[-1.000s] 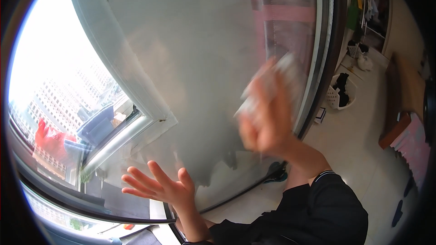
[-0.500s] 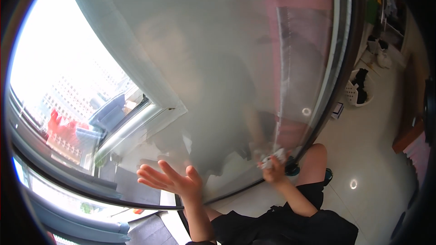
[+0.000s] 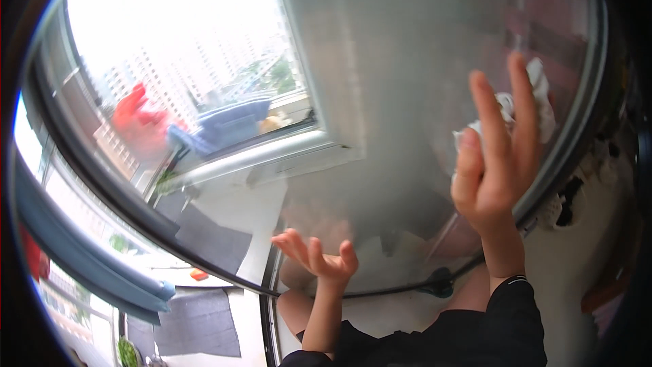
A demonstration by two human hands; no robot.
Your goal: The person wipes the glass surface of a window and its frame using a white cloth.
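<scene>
Fingers (image 3: 521,105) of the right hand (image 3: 499,166) are stretched well apart over a cloth (image 3: 541,98), holding it on the glass side of the hand rather than balled in a fist. It's white, badly crumpled, with greyish creases, and it pokes out past the thumb and on the other side too, one corner sticking up. Could be paper, honestly can't tell. It's toward the right side of the big glass (image 3: 407,95), which looks hazy and full of reflections. Left hand (image 3: 326,264) is just loose, fingers half curled, nothing in them, low down near the glass. As for containers, there's a white basket (image 3: 549,215) on the floor at far right, pretty dim, with something black (image 3: 568,197) in it, too blurry to identify.
</scene>
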